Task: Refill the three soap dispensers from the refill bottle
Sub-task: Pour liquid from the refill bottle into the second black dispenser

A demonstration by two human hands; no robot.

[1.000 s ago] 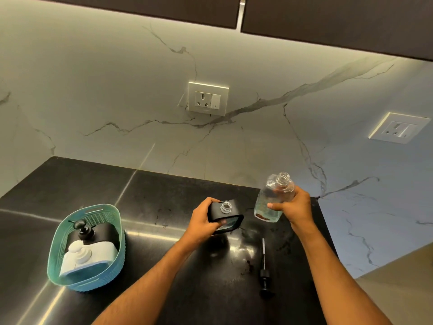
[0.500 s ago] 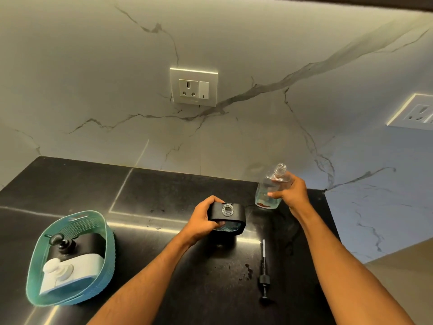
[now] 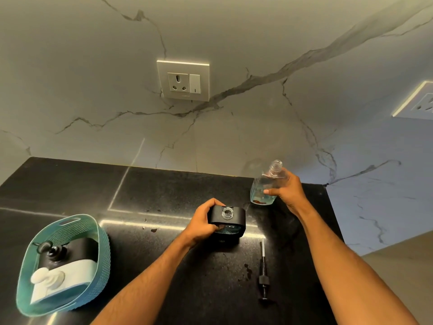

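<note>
My left hand (image 3: 202,222) grips a black soap dispenser (image 3: 230,220) standing on the black counter; its neck is open with no pump on it. My right hand (image 3: 286,190) holds the clear refill bottle (image 3: 263,187), uncapped, with a little blue liquid at its bottom, just right of and behind the dispenser and close to the counter. The black pump (image 3: 263,270) lies flat on the counter in front of the dispenser. A second black dispenser (image 3: 70,250) and a white dispenser (image 3: 63,281) lie in a teal basket (image 3: 103,256) at the left.
The black counter (image 3: 152,195) ends at a marble wall behind and at an edge on the right, past my right arm. A wall socket (image 3: 183,80) sits above; a second socket (image 3: 419,102) is at the far right. Small dark drips mark the counter near the pump.
My right hand has lowered the refill bottle and moved it right, away from the dispenser. My left hand set the dispenser more upright on the counter. The view has tilted down.
</note>
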